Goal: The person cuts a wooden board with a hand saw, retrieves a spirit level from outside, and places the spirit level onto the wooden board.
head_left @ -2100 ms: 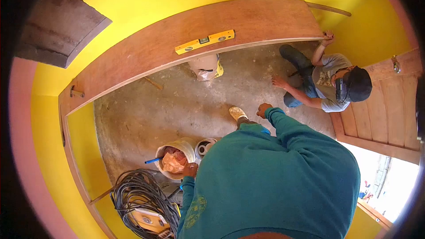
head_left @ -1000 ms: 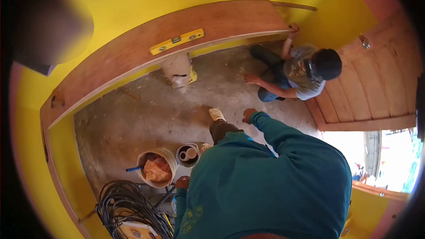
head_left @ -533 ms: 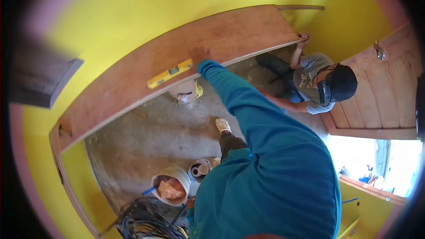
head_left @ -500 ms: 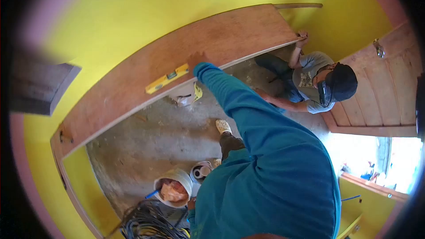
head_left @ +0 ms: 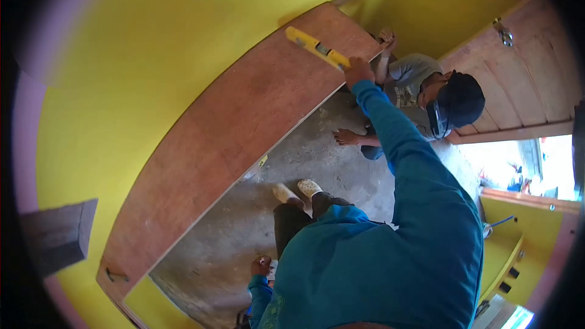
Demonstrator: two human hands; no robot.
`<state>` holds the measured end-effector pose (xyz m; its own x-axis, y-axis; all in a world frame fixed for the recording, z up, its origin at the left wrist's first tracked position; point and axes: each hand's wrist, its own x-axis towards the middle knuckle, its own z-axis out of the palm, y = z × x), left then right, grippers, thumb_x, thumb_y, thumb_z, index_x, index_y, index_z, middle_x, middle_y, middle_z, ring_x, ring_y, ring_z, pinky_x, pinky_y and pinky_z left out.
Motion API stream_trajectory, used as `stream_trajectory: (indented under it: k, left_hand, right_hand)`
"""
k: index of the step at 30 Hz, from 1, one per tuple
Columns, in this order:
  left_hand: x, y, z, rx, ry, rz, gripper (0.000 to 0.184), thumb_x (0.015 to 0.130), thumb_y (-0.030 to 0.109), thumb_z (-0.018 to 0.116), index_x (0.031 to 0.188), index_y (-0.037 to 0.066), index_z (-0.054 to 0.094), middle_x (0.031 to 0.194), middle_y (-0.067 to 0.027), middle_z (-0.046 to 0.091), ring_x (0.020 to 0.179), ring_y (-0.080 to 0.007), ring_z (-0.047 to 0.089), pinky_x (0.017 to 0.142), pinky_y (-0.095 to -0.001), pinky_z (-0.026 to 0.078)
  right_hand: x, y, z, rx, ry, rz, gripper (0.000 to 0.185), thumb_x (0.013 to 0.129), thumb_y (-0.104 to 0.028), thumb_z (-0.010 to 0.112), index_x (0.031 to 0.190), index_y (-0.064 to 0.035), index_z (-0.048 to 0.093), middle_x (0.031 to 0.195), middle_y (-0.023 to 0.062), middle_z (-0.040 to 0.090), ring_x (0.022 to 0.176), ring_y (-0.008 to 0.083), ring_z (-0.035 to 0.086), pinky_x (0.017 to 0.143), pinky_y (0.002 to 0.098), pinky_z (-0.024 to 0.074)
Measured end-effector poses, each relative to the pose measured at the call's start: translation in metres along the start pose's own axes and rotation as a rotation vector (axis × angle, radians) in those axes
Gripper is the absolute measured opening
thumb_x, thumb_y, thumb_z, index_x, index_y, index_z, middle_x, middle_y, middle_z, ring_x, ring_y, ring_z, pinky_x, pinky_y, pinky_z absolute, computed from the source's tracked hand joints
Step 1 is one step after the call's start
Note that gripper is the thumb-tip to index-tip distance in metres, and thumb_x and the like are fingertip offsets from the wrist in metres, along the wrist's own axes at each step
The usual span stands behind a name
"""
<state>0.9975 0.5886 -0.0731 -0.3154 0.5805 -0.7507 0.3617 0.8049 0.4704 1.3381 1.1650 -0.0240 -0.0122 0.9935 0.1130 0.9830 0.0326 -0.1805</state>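
A yellow spirit level [head_left: 317,47] lies across the far right part of a long reddish-brown wooden board [head_left: 225,116]. My right hand [head_left: 359,73], arm stretched out, is closed on the level's near end, by the board's front edge. Low in the view, my left hand [head_left: 261,265] hangs beside my body with its fingers curled. Something small and whitish shows at it, too small to name. Close to my right hand, a co-worker's hand [head_left: 387,38] is at the board's right end.
A co-worker in a dark cap [head_left: 460,105] crouches at the right, in front of a panelled wooden door [head_left: 524,79]. A yellow wall [head_left: 213,18] runs behind the board. A dark box-like piece [head_left: 58,237] juts out at the left. My shoes [head_left: 309,187] stand on the concrete floor.
The spirit level has moved right along the board and turned, now with my right hand on it. My view has shifted; the bucket and cable coil have left it. My left hand shows more fully.
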Motion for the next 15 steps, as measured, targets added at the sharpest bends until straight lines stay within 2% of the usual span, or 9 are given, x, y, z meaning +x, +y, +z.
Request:
stream_trajectory:
  k: [4, 7, 10, 13, 15]
  left_hand:
    - [0.039, 0.035, -0.048, -0.113, -0.117, -0.069, 0.026, 0.073, 0.02, 0.06, 0.09, 0.001, 0.058, 0.075, -0.0122, 0.061, 0.058, -0.0181, 0.06, 0.048, -0.0297, 0.049]
    - [0.067, 0.061, -0.086, -0.077, -0.14, 0.029, 0.027, 0.073, 0.02, 0.061, 0.091, 0.0, 0.058, 0.075, -0.0113, 0.06, 0.059, -0.0177, 0.059, 0.048, -0.0289, 0.049]
    - [0.091, 0.053, -0.114, 0.066, -0.203, 0.117, 0.029, 0.073, 0.021, 0.062, 0.092, 0.0, 0.058, 0.076, -0.0119, 0.06, 0.059, -0.0183, 0.059, 0.05, -0.0292, 0.049]
    - [0.106, 0.064, -0.143, 0.186, -0.218, 0.1, 0.032, 0.072, 0.024, 0.062, 0.093, 0.0, 0.059, 0.079, -0.0141, 0.062, 0.062, -0.0199, 0.06, 0.054, -0.0308, 0.049]
    - [0.114, 0.075, -0.153, 0.252, -0.232, 0.094, 0.034, 0.071, 0.025, 0.063, 0.094, 0.001, 0.059, 0.081, -0.0155, 0.062, 0.065, -0.0209, 0.061, 0.056, -0.0319, 0.05]
  right_hand:
    - [0.039, 0.019, -0.004, 0.02, -0.048, 0.23, 0.033, 0.081, -0.032, 0.05, 0.106, -0.0105, 0.048, 0.107, 0.0113, 0.049, 0.102, 0.0313, 0.048, 0.082, 0.0419, 0.0427]
    - [0.055, 0.026, 0.013, 0.043, -0.071, 0.281, 0.038, 0.08, -0.035, 0.051, 0.108, -0.0104, 0.048, 0.111, 0.0116, 0.048, 0.104, 0.0323, 0.047, 0.084, 0.0415, 0.0417]
    - [0.061, 0.027, 0.025, 0.09, -0.207, 0.317, 0.047, 0.076, -0.04, 0.054, 0.112, -0.011, 0.046, 0.113, 0.0126, 0.047, 0.105, 0.0332, 0.046, 0.085, 0.0421, 0.0408]
    - [0.029, 0.018, 0.023, 0.197, 0.162, 0.356, 0.059, 0.071, -0.042, 0.059, 0.118, -0.0098, 0.041, 0.116, 0.0159, 0.044, 0.109, 0.0345, 0.042, 0.089, 0.0421, 0.0376]
    - [-0.005, 0.014, 0.02, 0.156, 0.335, 0.39, 0.065, 0.069, -0.039, 0.061, 0.121, -0.0072, 0.037, 0.116, 0.0184, 0.043, 0.11, 0.0351, 0.039, 0.091, 0.0417, 0.0349]
